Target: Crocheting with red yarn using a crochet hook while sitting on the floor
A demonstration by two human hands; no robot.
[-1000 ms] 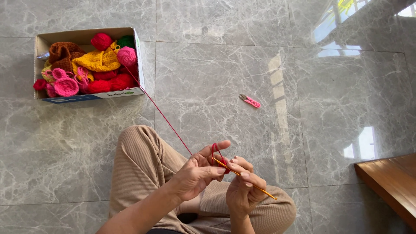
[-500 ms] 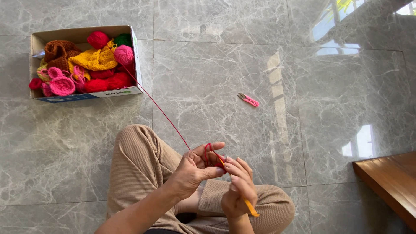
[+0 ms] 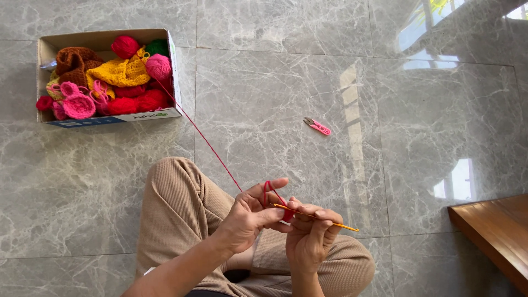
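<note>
Crocheting red yarn over a crossed leg, on a grey marble floor.

Head view: the left hand curls, yarn looped over its raised finger; the right hand closes around an orange hook. The strand runs up-left to a cardboard box with a blue-and-white front edge, full of yarn. Pink snips lie apart on bare tiles; a wooden bench sits at the right edge.

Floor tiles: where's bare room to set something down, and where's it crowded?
Bare tile lies between the cardboard box and the pink snips, though the red yarn strand crosses it. More lies between the snips and the wooden ledge. Crowded: the yarn-filled box, and around the left hand and right hand.
</note>
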